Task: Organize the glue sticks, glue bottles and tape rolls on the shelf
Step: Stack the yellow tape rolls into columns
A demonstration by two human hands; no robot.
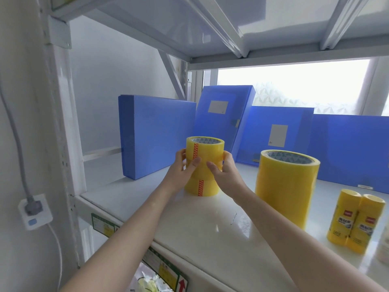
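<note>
A stack of yellow tape rolls [207, 150] stands on the white shelf [200, 224], in front of the blue folders. My left hand [183, 171] grips the stack from its left side, thumb across the front. My right hand [225, 171] grips it from the right, thumb also on the front. A taller, wider stack of yellow tape rolls [284, 188] stands just to the right. Two yellow glue sticks [353, 220] stand upright side by side near the shelf's right front.
Several blue file boxes [157, 133] lean along the back of the shelf. Another shelf board [210, 28] runs overhead. A wall socket with a grey plug [33, 209] hangs at the left. A pale object [384, 247] shows at the right edge.
</note>
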